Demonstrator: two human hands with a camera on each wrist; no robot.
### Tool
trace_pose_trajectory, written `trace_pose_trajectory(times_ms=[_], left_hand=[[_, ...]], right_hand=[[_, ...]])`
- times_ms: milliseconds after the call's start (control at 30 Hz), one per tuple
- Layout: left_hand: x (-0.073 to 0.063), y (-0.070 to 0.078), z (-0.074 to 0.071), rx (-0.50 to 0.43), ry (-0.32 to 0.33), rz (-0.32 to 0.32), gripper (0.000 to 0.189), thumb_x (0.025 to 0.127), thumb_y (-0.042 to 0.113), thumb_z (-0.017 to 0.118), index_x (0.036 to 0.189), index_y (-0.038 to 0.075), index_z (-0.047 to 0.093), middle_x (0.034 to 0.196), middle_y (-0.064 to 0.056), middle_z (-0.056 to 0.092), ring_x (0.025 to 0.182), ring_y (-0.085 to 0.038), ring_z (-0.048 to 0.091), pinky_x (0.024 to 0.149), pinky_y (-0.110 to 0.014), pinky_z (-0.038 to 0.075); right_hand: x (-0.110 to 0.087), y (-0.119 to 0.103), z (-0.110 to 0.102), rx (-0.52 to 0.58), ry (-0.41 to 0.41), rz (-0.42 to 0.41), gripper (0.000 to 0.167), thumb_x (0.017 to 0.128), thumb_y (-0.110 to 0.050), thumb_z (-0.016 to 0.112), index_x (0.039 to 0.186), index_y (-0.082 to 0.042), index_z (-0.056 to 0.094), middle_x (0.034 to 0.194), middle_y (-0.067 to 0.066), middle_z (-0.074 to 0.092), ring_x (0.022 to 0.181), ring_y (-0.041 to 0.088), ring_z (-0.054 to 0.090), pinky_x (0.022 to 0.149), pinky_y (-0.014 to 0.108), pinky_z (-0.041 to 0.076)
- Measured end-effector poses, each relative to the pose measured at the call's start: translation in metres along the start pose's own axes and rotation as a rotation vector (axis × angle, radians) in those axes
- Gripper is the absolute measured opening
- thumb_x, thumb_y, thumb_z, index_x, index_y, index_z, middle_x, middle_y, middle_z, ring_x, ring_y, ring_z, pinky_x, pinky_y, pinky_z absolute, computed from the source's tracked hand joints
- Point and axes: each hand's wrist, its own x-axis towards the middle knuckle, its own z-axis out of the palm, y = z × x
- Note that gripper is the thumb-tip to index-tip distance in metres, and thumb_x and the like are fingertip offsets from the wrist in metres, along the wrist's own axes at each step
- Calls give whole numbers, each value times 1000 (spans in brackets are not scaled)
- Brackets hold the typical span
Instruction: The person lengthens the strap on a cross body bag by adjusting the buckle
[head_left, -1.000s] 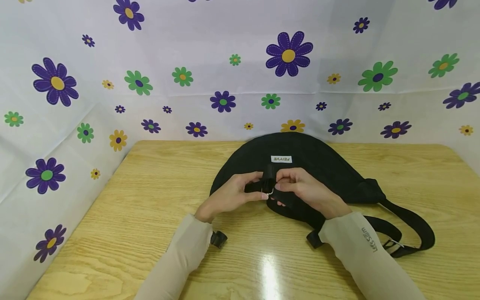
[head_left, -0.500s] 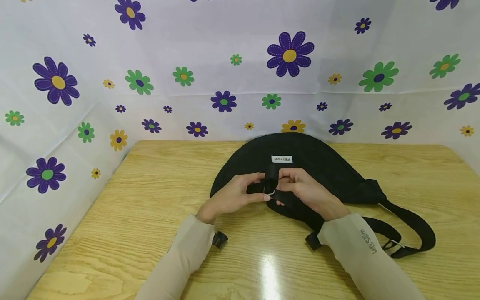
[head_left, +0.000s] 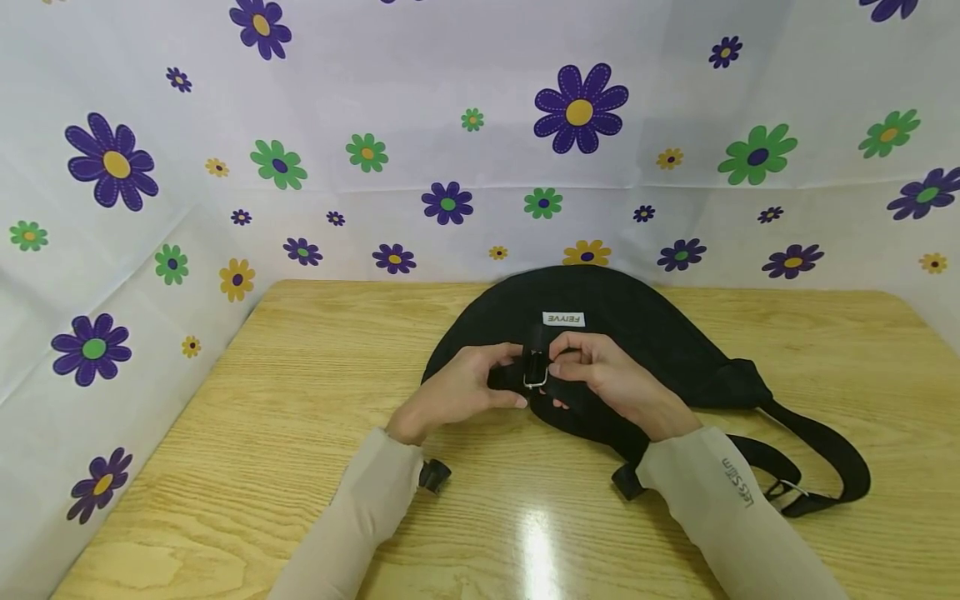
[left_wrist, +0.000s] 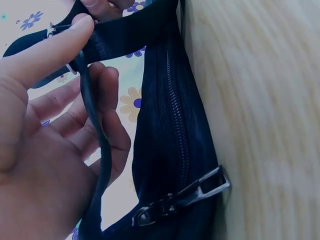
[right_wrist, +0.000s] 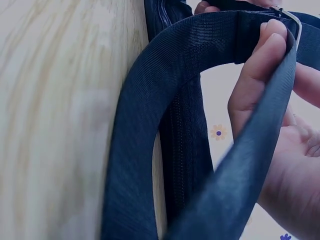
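Note:
A black belt bag [head_left: 600, 308] with a white label [head_left: 563, 319] lies on the table. Over its lower part, both hands hold its black strap at a silver metal buckle [head_left: 535, 383]. My left hand [head_left: 457, 387] has the strap between thumb and fingers, left of the buckle; in the left wrist view its thumb lies on the strap [left_wrist: 135, 32] beside the metal. From the right, my right hand [head_left: 607, 375] pinches the strap [right_wrist: 260, 145] with thumb and fingertips, close to the buckle. Some fingers of the right hand are hidden behind the strap.
The strap loops out on the right [head_left: 851, 458], with another metal buckle [head_left: 783, 492] resting on the wooden table [head_left: 322, 350]. A zipper pull [left_wrist: 212, 182] hangs from the bag's edge. Flower-printed cloth [head_left: 390, 83] stands behind and to the left.
The buckle has turned so that its metal frame faces up more plainly. My left thumb has slid slightly left and down from it. The bag has stayed put.

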Motion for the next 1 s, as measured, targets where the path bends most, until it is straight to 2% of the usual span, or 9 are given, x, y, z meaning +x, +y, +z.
trace_pose_trajectory(times_ms=[167, 267, 433, 600, 800, 1000], left_hand=[[-2, 1, -2, 19, 21, 4, 48, 90, 12, 79, 131, -7, 62, 120, -15, 68, 108, -22, 62, 96, -36, 49], [-3, 2, -2, 14, 25, 14, 47, 92, 13, 78, 131, -8, 62, 119, -15, 68, 106, -22, 62, 94, -34, 50], [-2, 3, -2, 13, 48, 2, 47, 92, 12, 77, 132, -7, 62, 125, -16, 67, 114, -23, 62, 99, -38, 49], [-2, 3, -3, 8, 55, 30, 45, 92, 10, 77, 132, -5, 63, 128, -15, 66, 120, -24, 60, 102, -39, 47], [-2, 3, -4, -13, 60, 72, 45, 93, 5, 74, 134, -7, 61, 131, -17, 64, 126, -27, 58, 105, -40, 45], [-2, 3, -4, -9, 60, 70, 45, 93, 4, 73, 134, -7, 60, 134, -18, 63, 128, -27, 56, 105, -40, 45]], right_hand=[[-1, -1, 1, -15, -1, 2, 10, 97, 8, 55, 107, 4, 55, 90, 5, 72, 76, 19, 67, 74, 35, 57], [-1, -2, 2, -34, -25, -17, 25, 94, 8, 59, 118, 11, 50, 96, 9, 71, 80, 21, 67, 76, 35, 57], [-2, -5, 6, -82, -65, -65, 48, 92, 8, 64, 133, 16, 41, 107, 14, 69, 82, 23, 66, 74, 35, 57], [-1, -7, 13, -161, -44, -97, 54, 91, 9, 66, 137, 16, 38, 113, 21, 64, 80, 21, 63, 68, 32, 56], [0, -6, 21, -204, 8, -116, 55, 90, 9, 68, 136, 19, 39, 122, 29, 52, 79, 21, 60, 63, 30, 55], [0, -7, 24, -250, 39, -134, 53, 90, 6, 71, 134, 18, 43, 119, 28, 55, 72, 20, 60, 61, 29, 54]])
